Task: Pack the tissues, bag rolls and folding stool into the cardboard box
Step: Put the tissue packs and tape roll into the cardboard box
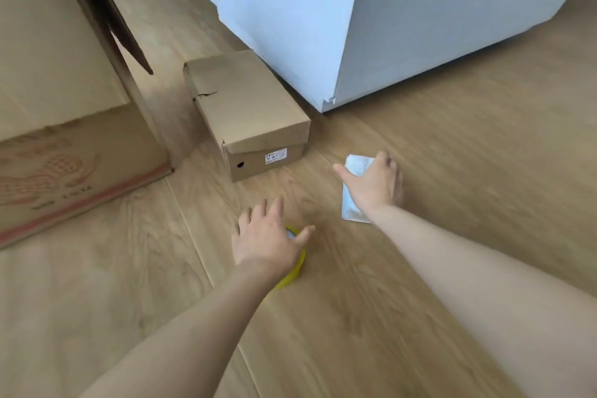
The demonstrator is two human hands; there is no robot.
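left hand [265, 236]: I see 1, fingers spread, palm down over the yellow roll, grip released, not closed on it
right hand [374, 186]: I see 1, fingers spread flat over the tissue pack, thumb out to the left; can't tell if the grip is closed on it
yellow roll [295, 271]: 1, on the floor [452, 145], mostly hidden under my left hand, only the yellow rim and a bit of the top showing
tissue pack [352, 207]: 1, white, lying flat on the floor, right of the roll, both ends poking out past my right hand
large cardboard box [64, 126]: 1, far left on the floor, flap [109, 16] hanging open, red print on the side; well apart from both hands
small cardboard box [248, 113]: 1, lid shut, label on the end, between the large box and the white cabinet
white cabinet [371, 16]: 1, standing on the floor behind, its corner just beside the small box
blur: right side of the view is smeared
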